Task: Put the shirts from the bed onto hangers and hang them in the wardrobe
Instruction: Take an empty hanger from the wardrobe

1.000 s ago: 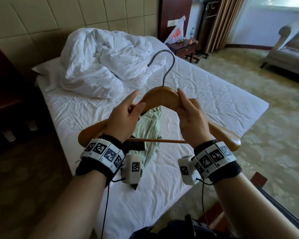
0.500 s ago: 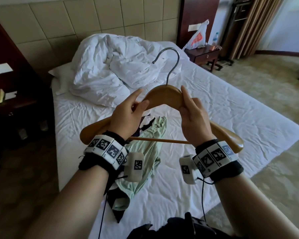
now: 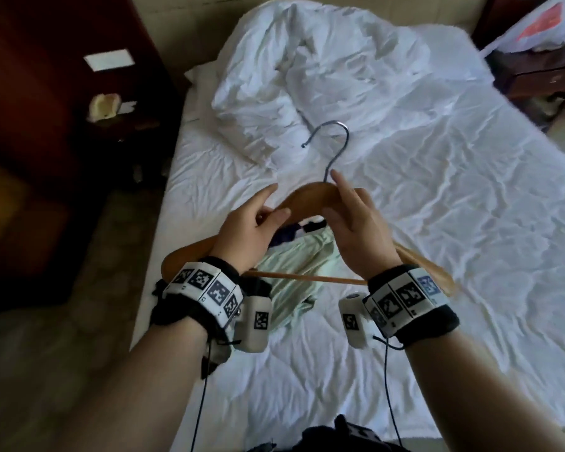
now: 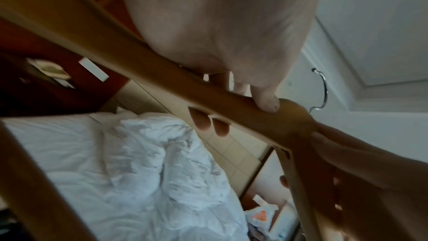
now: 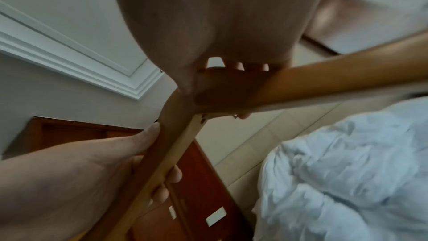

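Left to right, as seen from the head camera:

Dark wood cabinet (image 3: 46, 125) stood at far left, beside the bed (image 3: 437, 223). No wardrobe rail or open door was in any view, so I couldn't tell where the hanging spot lay.

Left hand (image 3: 245, 233) gripped the left shoulder of the wooden hanger (image 3: 310, 199), thumb on top near the neck, fingers curled under the arm; the wrist view showed fingertips (image 4: 201, 122) poking out below the wood.

The hanger was held in the air over the bed, long axis running left-right across the body, metal hook (image 3: 331, 141) pointing away toward the crumpled duvet (image 3: 307, 76). The lower bar ran between the two wrists.

Directly under the hanger, on the sheet near the bed's near-left edge: a pale green shirt (image 3: 294, 272), bunched, long axis roughly toward and away from the person. Dark fabric (image 3: 287, 238) lay at its far end, touching it; couldn't tell if that was a second shirt.

Right hand (image 3: 356, 233) clamped the right shoulder of the hanger, thumb up by the hook stem, fingers wrapped behind.

Judgement: the shirt lay below and between both hands, slightly nearer the left. Both hands were occupied, so one has to let go to lift the collar.

A nightstand (image 3: 535, 70) with a plastic bag (image 3: 532, 24) on it sat at far right. Contents of the bag weren't visible.
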A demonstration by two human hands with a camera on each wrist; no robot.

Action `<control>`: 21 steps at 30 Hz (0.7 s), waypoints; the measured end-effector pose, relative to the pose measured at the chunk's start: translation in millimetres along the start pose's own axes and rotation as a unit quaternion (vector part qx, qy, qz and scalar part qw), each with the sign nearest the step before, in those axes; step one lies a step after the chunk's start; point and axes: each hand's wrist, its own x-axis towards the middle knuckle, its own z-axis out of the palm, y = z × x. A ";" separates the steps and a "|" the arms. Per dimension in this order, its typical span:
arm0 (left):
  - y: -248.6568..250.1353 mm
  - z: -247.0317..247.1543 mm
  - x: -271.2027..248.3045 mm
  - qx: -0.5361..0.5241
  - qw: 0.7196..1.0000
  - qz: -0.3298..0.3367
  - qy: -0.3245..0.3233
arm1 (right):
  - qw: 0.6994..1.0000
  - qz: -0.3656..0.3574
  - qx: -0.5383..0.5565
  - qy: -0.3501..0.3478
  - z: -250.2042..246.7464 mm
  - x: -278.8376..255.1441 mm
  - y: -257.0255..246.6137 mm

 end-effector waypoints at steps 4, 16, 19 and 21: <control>-43.2 -32.7 -18.8 0.045 0.996 -0.072 0.031 | 0.994 -0.014 0.067 -0.087 59.1 14.0 -6.8; -164.0 -42.7 5.6 -0.037 0.985 -0.163 -0.029 | 0.939 0.120 0.174 -0.270 150.9 41.9 17.5; -191.9 -31.6 23.1 -0.057 0.977 -0.184 -0.089 | 0.892 0.193 0.205 -0.354 168.5 50.4 34.9; -207.1 -18.1 34.3 -0.049 0.975 -0.183 -0.114 | 0.879 0.231 0.214 -0.358 181.4 52.6 51.3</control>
